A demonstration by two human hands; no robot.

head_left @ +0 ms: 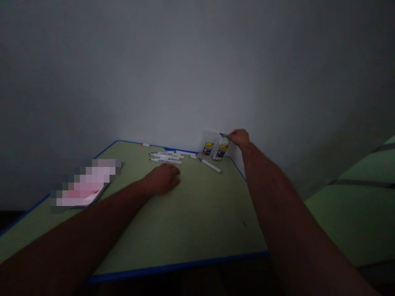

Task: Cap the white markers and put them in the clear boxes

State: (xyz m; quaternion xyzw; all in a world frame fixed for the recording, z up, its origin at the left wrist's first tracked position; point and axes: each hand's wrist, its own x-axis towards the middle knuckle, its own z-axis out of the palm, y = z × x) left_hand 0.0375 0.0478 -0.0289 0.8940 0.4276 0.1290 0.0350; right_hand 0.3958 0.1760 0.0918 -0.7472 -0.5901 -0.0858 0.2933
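My left hand [163, 179] lies on the table with its fingers stretched and apart, holding nothing. Just beyond it are several white markers [166, 161], some with bare dark tips. My right hand [240, 137] is closed in a pinch at the top of a clear marker case [221, 153], on the end of a marker [224, 135]. The case is tilted and packed with white markers whose coloured ends show at its top. Beside it stands a second clear case [207, 149]. An uncapped white marker [211, 165] lies in front of the cases.
The pale green table [191, 230] has a blue edge and meets a plain wall [173, 82] at the back. A pink-capped piece [145, 144] lies by the back edge. At left is a blurred-out flat item [88, 185]. Another green surface [354, 213] is at right.
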